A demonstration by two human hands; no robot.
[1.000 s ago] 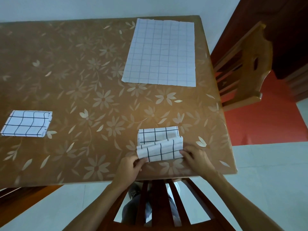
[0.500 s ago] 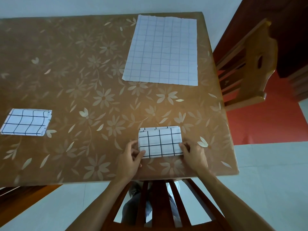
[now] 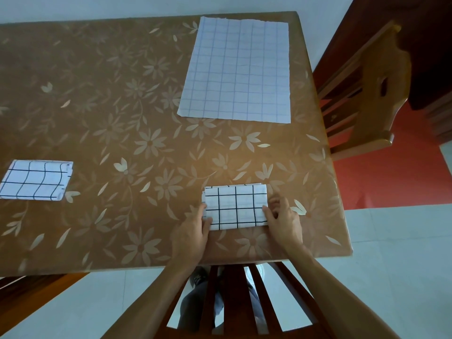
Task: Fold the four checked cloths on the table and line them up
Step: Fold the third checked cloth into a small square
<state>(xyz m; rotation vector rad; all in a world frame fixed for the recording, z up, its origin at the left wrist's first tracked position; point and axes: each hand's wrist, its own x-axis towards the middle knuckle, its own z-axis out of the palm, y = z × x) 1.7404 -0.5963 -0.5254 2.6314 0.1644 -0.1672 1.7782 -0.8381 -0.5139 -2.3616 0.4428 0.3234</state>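
A folded white cloth with black checks (image 3: 236, 206) lies flat near the table's front edge. My left hand (image 3: 193, 232) grips its left edge and my right hand (image 3: 281, 220) grips its right edge. A second folded black-checked cloth (image 3: 36, 180) lies apart at the left side of the table. A larger pale cloth with thin blue checks (image 3: 238, 70) lies spread flat at the far right of the table.
The table (image 3: 110, 118) wears a brown flowered cover. A wooden chair back (image 3: 234, 302) stands right below my arms at the front edge. Another wooden chair (image 3: 367, 94) stands at the table's right side, over a red floor.
The near flap of the cloth between my hands was folded away from me over the far half. It now lies as one flat rectangle, my hands at its two sides.
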